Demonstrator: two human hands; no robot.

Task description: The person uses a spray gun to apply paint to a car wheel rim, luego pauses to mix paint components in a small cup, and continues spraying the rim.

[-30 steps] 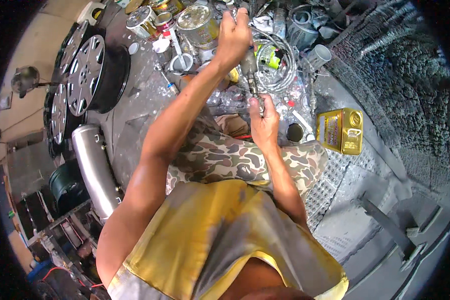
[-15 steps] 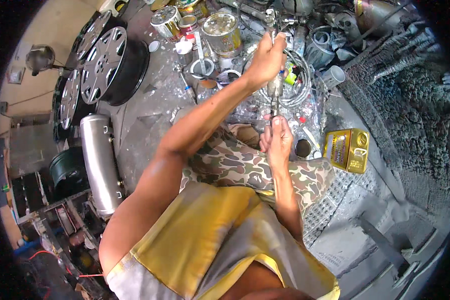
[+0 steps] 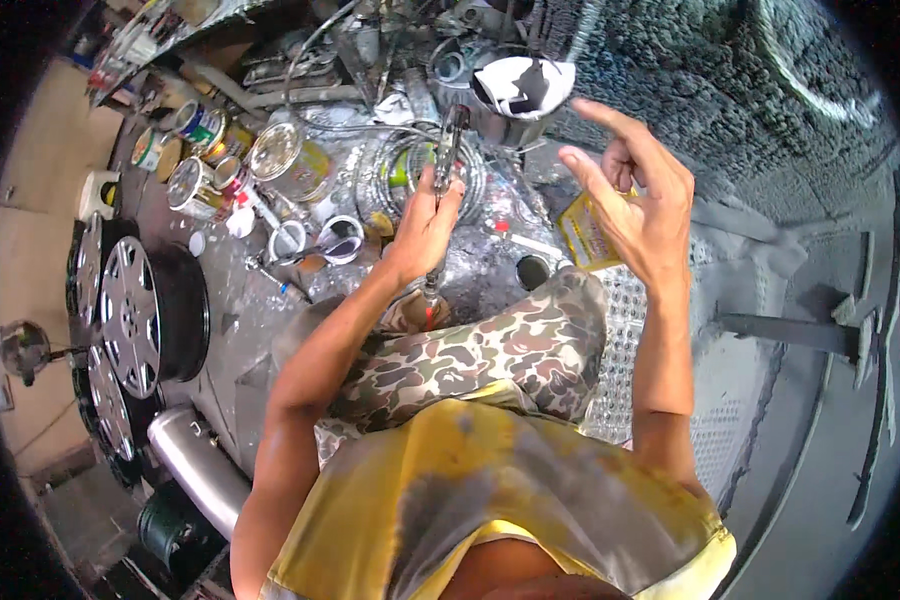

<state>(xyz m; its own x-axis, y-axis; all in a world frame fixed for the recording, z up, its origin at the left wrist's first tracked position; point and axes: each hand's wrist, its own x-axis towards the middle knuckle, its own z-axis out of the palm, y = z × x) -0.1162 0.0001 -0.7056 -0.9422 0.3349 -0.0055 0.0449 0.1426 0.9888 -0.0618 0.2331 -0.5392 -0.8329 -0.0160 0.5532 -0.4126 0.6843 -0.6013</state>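
Observation:
My left hand [image 3: 428, 228] is closed around a metal spray gun [image 3: 454, 128], which stands roughly upright over a coil of clear hose [image 3: 370, 180]. Part of the gun is hidden by my fingers. To the right, my right hand [image 3: 642, 205] is raised with thumb and forefinger spread, and nothing shows in it. Just beyond its fingertips stands a dark bucket [image 3: 510, 130] with crumpled white lining material [image 3: 515, 75] at its mouth. Partly hidden behind my right hand is a yellow rectangular can [image 3: 582, 232].
Paint tins [image 3: 280, 160] and small cups [image 3: 342, 238] crowd the floor on the left. Farther left lean several wheel rims [image 3: 130, 315], with a silver cylindrical tank [image 3: 195, 460] below. A dark open cup [image 3: 532, 270] sits by my knee. Grey textured sheeting [image 3: 690, 70] covers the right back.
My right hand has let go of the lower end of the spray gun and moved up and right, its fingers spreading. My left hand still grips the gun. The view has turned rightward.

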